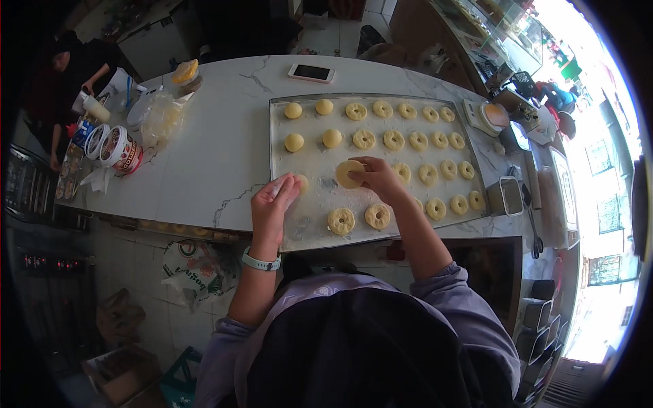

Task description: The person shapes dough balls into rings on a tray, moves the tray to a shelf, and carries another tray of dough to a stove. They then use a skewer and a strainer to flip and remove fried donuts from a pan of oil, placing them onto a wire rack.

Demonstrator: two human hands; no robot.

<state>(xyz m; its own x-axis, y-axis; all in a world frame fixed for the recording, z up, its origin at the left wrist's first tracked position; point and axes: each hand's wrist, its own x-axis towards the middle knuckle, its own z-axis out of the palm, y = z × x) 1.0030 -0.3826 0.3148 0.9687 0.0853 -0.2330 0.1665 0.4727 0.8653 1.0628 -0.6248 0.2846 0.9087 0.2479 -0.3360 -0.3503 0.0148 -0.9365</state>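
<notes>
My right hand (375, 177) pinches a flattened round of dough (349, 175) by its edge, over the metal baking tray (320, 234). Over the tray's left edge is my left hand (272, 202), its fingers pressed together; I cannot tell whether they hold anything. A dough ball (303, 184) shows partly behind those fingertips. Further back on the tray sit several smooth dough balls (331, 138). Ring-shaped dough pieces (394, 140) stand in rows to their right, and two more dough rings (341, 221) lie at the near edge.
A phone (311, 73) lies behind the tray on the marble-look table (204, 136). Tubs (122, 151) and a plastic bag (162, 119) are at left, near another person (68, 88). At right are a scale (486, 117) and a metal tin (506, 196).
</notes>
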